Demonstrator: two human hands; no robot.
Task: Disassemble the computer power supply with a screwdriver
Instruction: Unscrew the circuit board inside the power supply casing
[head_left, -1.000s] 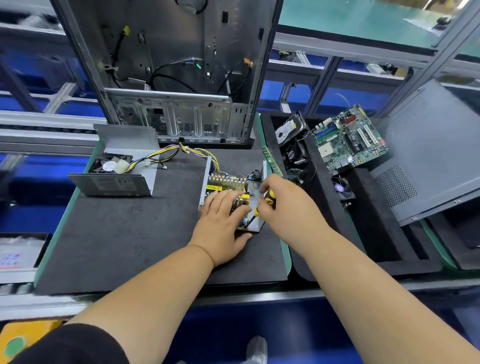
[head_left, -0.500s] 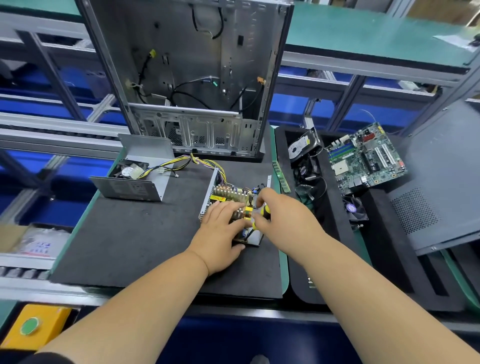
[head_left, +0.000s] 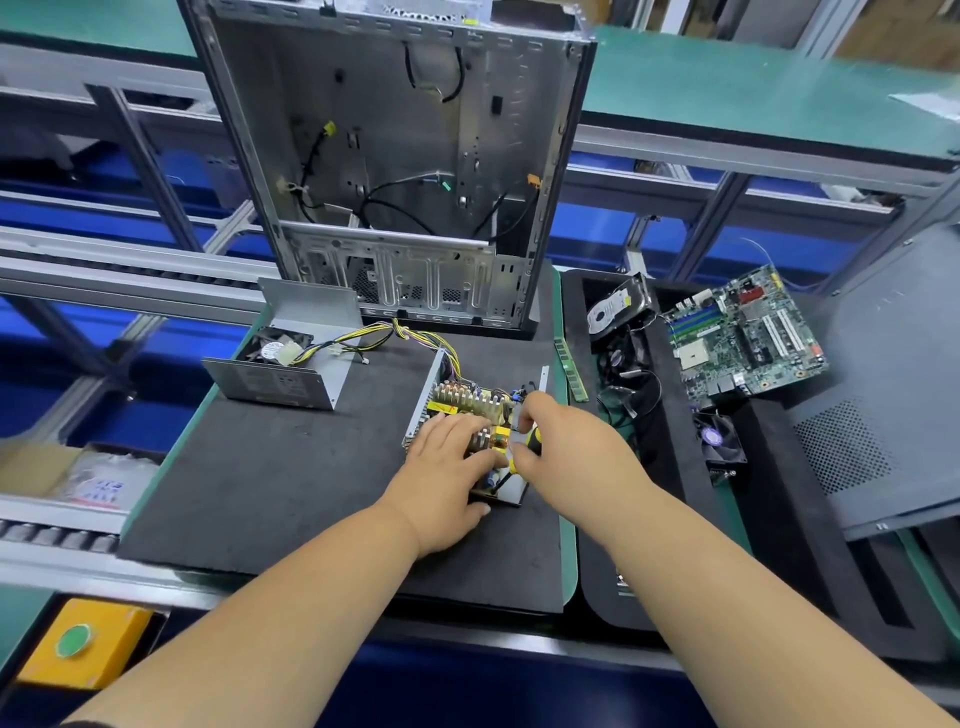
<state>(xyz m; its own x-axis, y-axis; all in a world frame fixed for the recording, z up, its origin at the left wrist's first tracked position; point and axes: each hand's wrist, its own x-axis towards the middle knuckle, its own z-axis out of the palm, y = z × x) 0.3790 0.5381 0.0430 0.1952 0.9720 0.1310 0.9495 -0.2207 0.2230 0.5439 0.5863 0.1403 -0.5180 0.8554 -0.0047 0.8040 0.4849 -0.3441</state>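
Observation:
The opened power supply (head_left: 467, 400) lies on the black foam mat (head_left: 270, 483), its circuit board with heat sinks and yellow parts exposed. My left hand (head_left: 441, 467) rests flat on the board with straight fingers. My right hand (head_left: 561, 452) grips a yellow-and-black screwdriver (head_left: 519, 457) whose shaft points down at the board's near right corner. The removed grey cover (head_left: 291, 369) with its fan (head_left: 275, 348) stands at the mat's back left, joined to the board by yellow and black wires (head_left: 395, 332).
An empty computer case (head_left: 405, 171) stands upright behind the mat. A RAM stick (head_left: 570, 370) lies right of the supply. The black tray (head_left: 675, 467) at right holds a hard drive (head_left: 615, 312), a motherboard (head_left: 743, 332) and a small fan (head_left: 719, 439). A dark side panel (head_left: 893, 384) leans far right.
The view has tilted upward, so the hands and supply sit lower in frame. My right hand's fingers have shifted slightly on the screwdriver handle; my left hand stays on the board.

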